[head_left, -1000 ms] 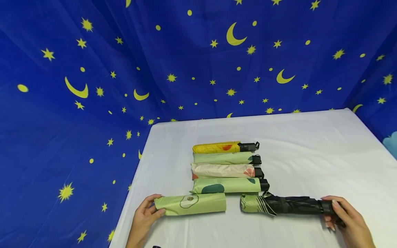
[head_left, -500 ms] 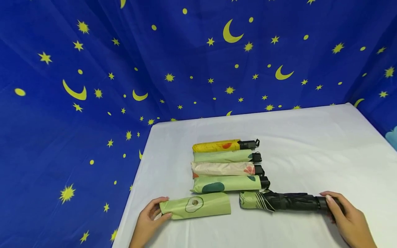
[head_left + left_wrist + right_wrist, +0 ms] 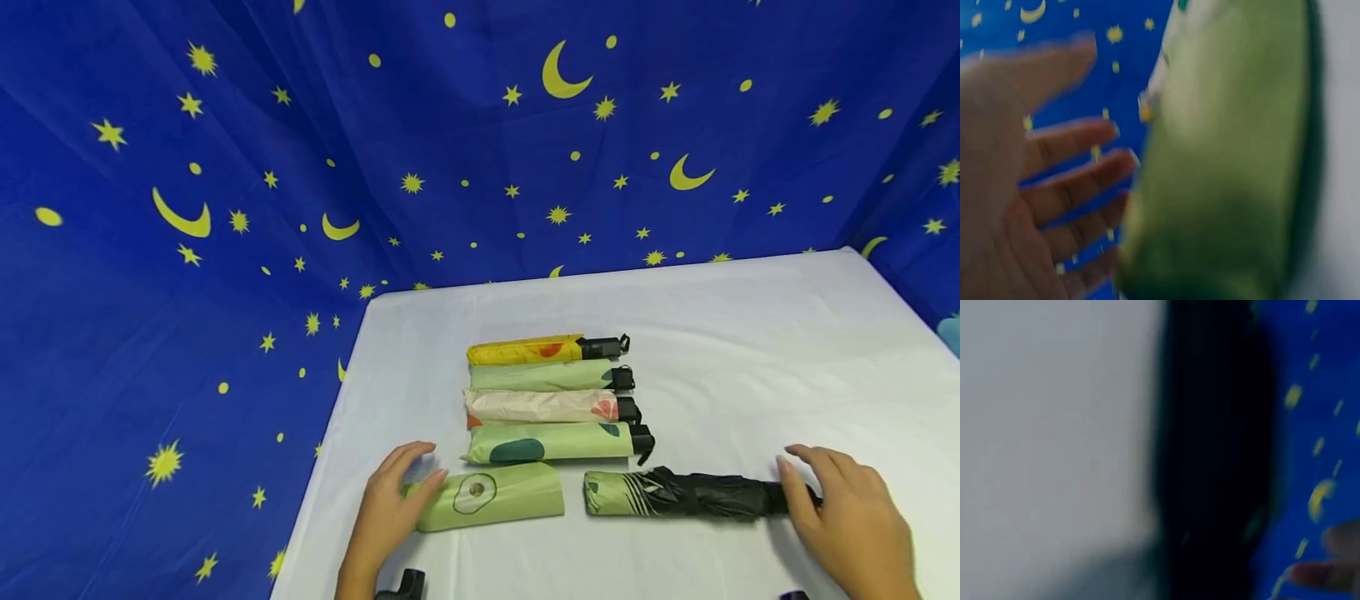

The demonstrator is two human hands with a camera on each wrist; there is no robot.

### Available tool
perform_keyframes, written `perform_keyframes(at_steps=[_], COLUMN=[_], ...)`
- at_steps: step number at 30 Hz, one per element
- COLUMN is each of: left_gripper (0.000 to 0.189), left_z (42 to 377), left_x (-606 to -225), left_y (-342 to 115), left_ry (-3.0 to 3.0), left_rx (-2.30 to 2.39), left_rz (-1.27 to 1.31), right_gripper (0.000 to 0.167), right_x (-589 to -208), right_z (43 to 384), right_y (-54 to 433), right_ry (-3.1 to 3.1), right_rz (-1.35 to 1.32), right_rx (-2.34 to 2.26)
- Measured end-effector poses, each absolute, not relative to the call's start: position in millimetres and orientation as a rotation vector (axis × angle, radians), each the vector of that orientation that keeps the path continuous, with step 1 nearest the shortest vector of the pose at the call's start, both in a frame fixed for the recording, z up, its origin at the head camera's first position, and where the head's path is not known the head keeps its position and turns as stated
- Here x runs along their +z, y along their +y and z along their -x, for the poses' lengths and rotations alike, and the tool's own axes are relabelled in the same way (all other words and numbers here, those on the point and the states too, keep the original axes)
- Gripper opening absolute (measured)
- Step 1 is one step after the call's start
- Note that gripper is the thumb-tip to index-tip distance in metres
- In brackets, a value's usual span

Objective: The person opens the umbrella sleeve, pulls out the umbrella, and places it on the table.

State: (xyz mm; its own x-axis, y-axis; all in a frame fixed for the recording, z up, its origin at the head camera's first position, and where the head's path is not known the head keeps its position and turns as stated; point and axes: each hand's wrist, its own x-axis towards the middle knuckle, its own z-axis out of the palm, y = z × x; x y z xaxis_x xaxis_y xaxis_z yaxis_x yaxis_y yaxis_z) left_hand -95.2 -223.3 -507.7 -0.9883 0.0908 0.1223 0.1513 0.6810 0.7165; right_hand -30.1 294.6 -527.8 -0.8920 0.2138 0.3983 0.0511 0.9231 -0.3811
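The left hand's (image 3: 392,507) fingers, relaxed and spread, flank a green sleeve's (image 3: 513,497) left end; the right hand's (image 3: 855,518), loosely extended, are over a black umbrella's (image 3: 701,494) handle, contact unclear. Sleeve and umbrella lie end to end, apart, left-to-right across the table (image 3: 750,358).

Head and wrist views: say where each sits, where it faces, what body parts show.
Head: on the head, facing forward and down at green cover, dark umbrella and blue backdrop; left hand and right hand show.
Left wrist: on that wrist, facing green cover and backdrop; left hand shows.
Right wrist: on that wrist, facing a blurred dark shape, probably the dark umbrella; fingers show lower right.
Head and left wrist share left hand and green cover.
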Motion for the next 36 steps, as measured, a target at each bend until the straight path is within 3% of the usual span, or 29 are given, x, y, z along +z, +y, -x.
perform_keyframes(at_steps=[6,12,26,32,36], left_gripper=[0.05,0.054,0.075,0.074,0.071], left_z=[120.3,127.9,135.4,134.3,134.5], left_x=[-506.3,-516.2,-516.9,-515.2,-504.5], left_y=[-182.6,-162.6,-158.2,-160.8,-162.3], left_ry=[-2.906,-2.963,-2.96,-2.896,-2.769], left_rx=[-1.067,-1.072,-1.439,-1.551,-1.615], left_rz=[0.196,0.194,0.074,0.004,0.007], right_gripper=[0.031,0.05,0.05,0.061,0.053], right_x=[-514.3,-524.0,-523.0,-511.3,-498.7], right_z=[70.1,93.5,103.9,100.9,97.3], right_y=[231.9,190.7,182.8,184.6,185.6], right_ry=[-2.605,-2.949,-3.009,-3.007,-2.853], right_rz=[-0.101,-0.067,-0.064,-0.005,-0.004], right_rx=[0.588,0.574,0.721,0.944,1.095])
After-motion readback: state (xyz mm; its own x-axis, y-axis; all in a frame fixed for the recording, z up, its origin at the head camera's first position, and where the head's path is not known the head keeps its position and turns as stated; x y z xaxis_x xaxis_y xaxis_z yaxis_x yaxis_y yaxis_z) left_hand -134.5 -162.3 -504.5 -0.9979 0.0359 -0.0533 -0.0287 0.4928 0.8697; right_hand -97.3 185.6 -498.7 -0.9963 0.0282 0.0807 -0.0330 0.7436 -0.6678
